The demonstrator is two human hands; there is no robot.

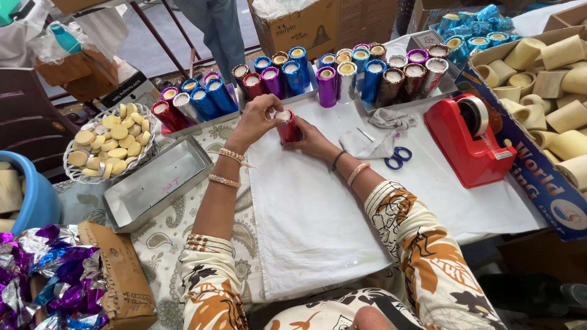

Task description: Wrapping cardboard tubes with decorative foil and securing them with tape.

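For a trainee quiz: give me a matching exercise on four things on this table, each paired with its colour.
1 tape dispenser
2 scissors handles
3 tube held in left hand and right hand
4 discs in the basket

a pale yellow
b shiny red foil
c blue
d plain red

Pairs: 1-d, 2-c, 3-b, 4-a

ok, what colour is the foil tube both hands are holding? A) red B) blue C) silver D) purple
A: the left hand and right hand together grip a red foil tube over the white cloth; the blue, silver and purple ones stand in the trays behind.
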